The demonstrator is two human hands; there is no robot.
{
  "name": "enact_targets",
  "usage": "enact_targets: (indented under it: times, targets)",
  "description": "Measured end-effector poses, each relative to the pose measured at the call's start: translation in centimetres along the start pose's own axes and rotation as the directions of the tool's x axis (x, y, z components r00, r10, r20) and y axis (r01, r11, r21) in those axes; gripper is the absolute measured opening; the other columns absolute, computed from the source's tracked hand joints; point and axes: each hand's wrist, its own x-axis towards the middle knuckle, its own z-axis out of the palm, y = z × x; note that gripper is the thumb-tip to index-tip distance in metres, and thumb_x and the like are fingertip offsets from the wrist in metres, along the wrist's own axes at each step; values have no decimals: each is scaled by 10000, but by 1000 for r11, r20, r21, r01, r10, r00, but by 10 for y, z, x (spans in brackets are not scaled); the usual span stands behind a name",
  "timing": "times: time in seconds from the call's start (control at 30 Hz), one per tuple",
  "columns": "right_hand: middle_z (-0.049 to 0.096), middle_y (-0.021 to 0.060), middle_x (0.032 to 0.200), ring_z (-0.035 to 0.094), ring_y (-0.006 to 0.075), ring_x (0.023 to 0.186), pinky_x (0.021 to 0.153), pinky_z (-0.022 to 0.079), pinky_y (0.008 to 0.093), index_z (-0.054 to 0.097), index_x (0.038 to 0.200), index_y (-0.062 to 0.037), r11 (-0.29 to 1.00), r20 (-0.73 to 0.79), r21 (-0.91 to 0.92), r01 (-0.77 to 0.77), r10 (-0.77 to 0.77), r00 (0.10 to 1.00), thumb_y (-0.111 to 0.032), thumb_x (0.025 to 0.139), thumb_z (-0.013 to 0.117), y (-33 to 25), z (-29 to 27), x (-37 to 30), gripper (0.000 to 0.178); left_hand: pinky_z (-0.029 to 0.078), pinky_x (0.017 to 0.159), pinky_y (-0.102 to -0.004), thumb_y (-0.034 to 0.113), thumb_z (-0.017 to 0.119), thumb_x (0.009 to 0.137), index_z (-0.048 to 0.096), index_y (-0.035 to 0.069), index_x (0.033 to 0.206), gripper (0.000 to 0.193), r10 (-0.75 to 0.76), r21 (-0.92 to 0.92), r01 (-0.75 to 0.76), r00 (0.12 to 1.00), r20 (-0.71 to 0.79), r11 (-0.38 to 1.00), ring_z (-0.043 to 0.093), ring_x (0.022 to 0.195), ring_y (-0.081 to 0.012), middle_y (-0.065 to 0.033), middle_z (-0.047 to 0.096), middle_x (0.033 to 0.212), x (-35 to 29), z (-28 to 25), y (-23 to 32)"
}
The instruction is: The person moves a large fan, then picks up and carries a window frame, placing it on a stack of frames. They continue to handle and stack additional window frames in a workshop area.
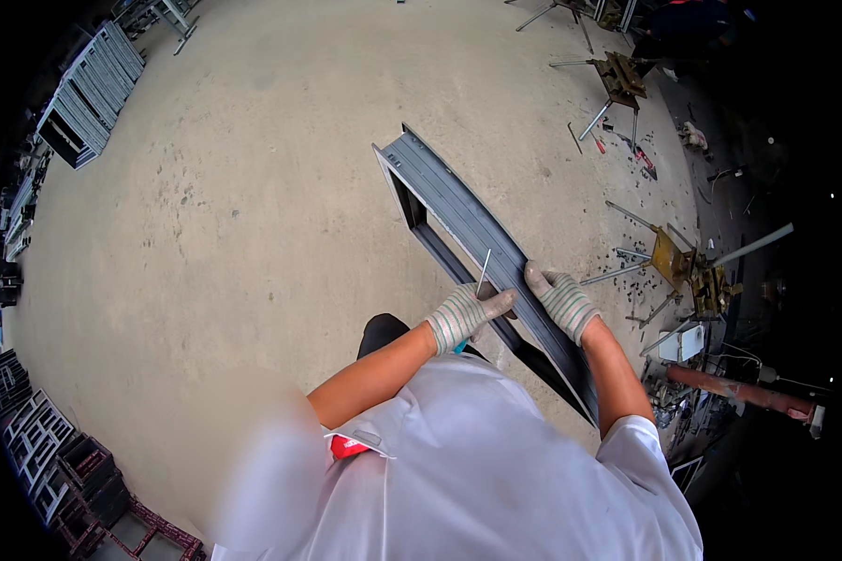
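A long grey metal frame [458, 201], rectangular with an open middle, is held tilted in front of my body, its far end pointing up and to the left. My left hand [468, 313], in a striped knit glove, is closed at its near-left side, thumb against the frame. Out of that fist sticks a thin metal shaft [485, 268]; a bit of teal shows below the hand in line with it, so it looks like a screwdriver. My right hand [561, 299], gloved alike, grips the frame's right edge with the thumb on top. Its other fingers are partly hidden.
Yellowish metal stands [672, 260] with splayed legs are on the right, with another stand [619, 79] farther off. Scraps and tools litter the floor there. A rusty red pipe [739, 393] lies at the right. Stacked grey frames [94, 89] and dark red frames [89, 467] line the left.
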Motion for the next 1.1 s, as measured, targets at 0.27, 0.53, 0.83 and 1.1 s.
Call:
enact_targets:
  times: [0.27, 0.53, 0.83, 1.1]
  targets:
    - [693, 202, 899, 678, 264, 864, 812, 506, 365, 643, 1119, 57, 985, 103, -166, 46, -29, 994, -684, 901, 403, -173, -96, 190, 808, 325, 409, -250, 404, 675, 886, 605, 102, 849, 312, 89, -309, -67, 994, 59, 949, 319, 405, -70, 44, 391, 520, 149, -140, 147]
    - [655, 280, 1040, 634, 398, 1000, 898, 485, 398, 608, 1191, 26, 884, -17, -400, 243, -273, 962, -607, 893, 472, -348, -210, 345, 713, 341, 427, -252, 246, 679, 873, 581, 116, 755, 201, 175, -475, -184, 983, -63, 860, 326, 378, -66, 34, 426, 526, 282, -283, 318]
    - [586, 161, 1177, 576, 265, 1083, 973, 437, 375, 554, 1225, 5, 756, -823, -531, 382, -567, -22, -107, 848, 677, -382, -339, 469, 412, 335, 397, -233, 260, 665, 878, 567, 153, 903, 147, 290, -488, -460, 876, -385, 742, 302, 352, -68, -57, 664, 804, 443, -420, 570]
    - [494, 217, 1246, 503, 308, 1161, 1018, 395, 416, 409, 1347, 45, 929, -947, -49, 367, -160, 279, -221, 843, 700, -338, -410, 715, 640, 327, 381, -212, 362, 641, 904, 608, 116, 923, 249, 490, -295, -638, 751, -443, 711, 310, 341, -44, -95, 704, 852, 538, -517, 732]
